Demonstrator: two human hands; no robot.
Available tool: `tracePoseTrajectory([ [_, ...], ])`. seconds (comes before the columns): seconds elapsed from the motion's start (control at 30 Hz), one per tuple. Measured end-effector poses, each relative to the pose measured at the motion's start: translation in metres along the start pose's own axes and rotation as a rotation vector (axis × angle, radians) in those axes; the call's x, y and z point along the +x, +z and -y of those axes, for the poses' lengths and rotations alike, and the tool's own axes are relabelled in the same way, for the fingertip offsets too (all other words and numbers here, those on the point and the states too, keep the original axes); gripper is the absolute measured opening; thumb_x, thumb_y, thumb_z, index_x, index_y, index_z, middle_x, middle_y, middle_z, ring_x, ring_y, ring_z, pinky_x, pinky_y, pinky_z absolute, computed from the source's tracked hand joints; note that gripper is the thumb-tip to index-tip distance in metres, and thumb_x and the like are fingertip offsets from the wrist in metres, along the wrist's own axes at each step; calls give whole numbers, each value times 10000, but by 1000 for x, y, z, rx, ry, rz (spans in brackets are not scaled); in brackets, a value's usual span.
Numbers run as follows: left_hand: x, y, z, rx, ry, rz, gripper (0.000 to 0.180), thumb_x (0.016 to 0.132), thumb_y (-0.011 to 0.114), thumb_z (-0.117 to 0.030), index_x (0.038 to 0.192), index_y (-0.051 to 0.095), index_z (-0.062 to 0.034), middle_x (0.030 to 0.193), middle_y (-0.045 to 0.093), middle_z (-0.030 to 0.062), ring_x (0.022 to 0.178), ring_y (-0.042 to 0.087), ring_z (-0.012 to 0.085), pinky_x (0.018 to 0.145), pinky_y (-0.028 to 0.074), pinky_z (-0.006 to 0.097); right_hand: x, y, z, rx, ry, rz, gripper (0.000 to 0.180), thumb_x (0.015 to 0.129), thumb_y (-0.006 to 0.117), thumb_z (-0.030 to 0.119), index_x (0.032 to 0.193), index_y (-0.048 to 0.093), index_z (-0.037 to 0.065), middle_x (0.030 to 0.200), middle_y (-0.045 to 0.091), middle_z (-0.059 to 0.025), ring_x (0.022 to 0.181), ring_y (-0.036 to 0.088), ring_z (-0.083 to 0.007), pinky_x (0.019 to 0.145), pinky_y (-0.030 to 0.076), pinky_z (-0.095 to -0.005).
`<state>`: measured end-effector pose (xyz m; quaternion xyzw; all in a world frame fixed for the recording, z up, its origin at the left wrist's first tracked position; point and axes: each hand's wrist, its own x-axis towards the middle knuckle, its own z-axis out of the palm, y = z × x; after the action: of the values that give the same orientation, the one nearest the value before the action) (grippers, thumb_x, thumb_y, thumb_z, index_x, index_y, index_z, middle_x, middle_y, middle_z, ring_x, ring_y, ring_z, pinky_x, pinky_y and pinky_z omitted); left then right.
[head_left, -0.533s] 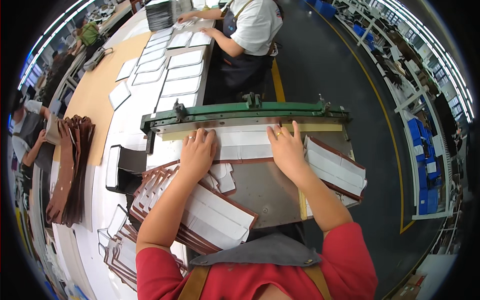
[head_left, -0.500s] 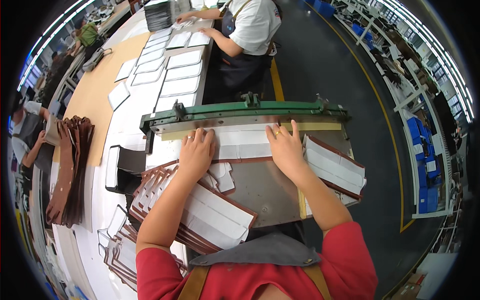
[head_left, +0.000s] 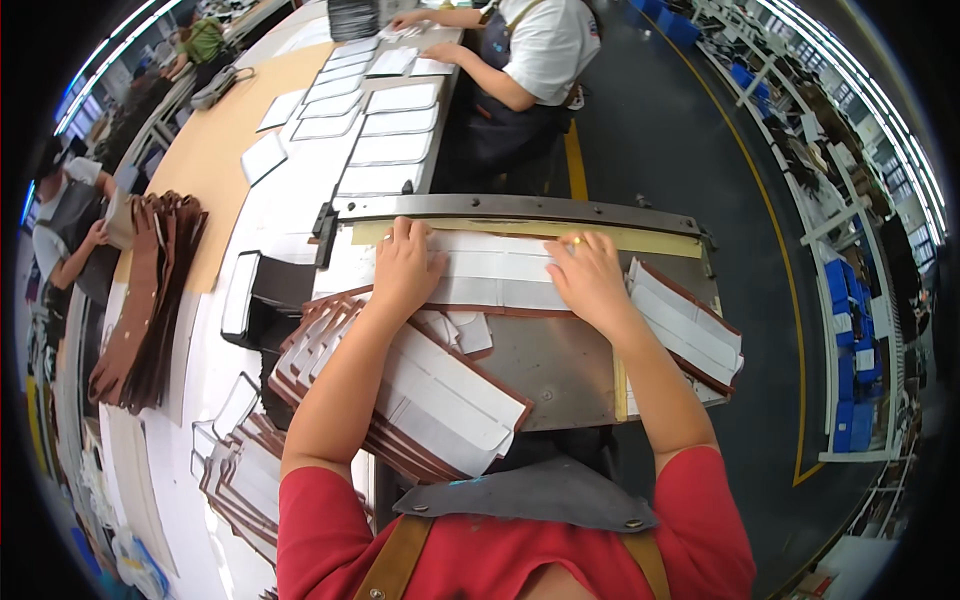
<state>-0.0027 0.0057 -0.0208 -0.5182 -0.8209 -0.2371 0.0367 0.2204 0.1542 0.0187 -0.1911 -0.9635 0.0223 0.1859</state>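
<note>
1. Resting left hand [head_left: 405, 265] on the left end of the white panel [head_left: 500, 268], with fingers stretched out.
2. Resting right hand [head_left: 590, 275] on its right end, with fingers loosely bent.
3. Having this panel between both hands, on the grey metal plate [head_left: 550, 365], near the yellow strip [head_left: 655, 243].
4. Having stacked brown-edged panels [head_left: 445, 395] at the near left side of this plate.

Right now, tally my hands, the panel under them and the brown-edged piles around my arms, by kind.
Hands: 2, left hand and right hand
White panel under them: 1
Brown-edged piles: 3, left pile, right pile, lower-left pile
Total: 6
</note>
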Motion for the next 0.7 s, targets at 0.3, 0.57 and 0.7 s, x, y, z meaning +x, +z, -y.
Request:
tracePoseTrajectory([
  [0.3,3,-3,-6,51,20,15,391,802,649,-269,1150,570,-109,1165,528,45,1049,507,306,887,376,430,87,65,37,373,-266,96,273,779,559,15,1048,605,5,1042,571,-119,987,516,-299,882,439,-389],
  [0.57,-5,-7,-14,159,128,-40,275,814,618,-192,1089,624,-186,964,581,22,924,562,251,805,371,402,16,11,-43,-48,-188,136,168,752,528,9,889,622,33,939,602,-89,891,568,-262,808,461,-379],
  [0.7,-2,-11,-16,170,114,-11,270,825,605,-177,1094,623,-195,977,576,27,924,563,253,822,373,407,1,-5,-62,-108,-128,182,140,780,569,88,903,611,36,935,597,-91,910,563,-257,838,428,-367],
])
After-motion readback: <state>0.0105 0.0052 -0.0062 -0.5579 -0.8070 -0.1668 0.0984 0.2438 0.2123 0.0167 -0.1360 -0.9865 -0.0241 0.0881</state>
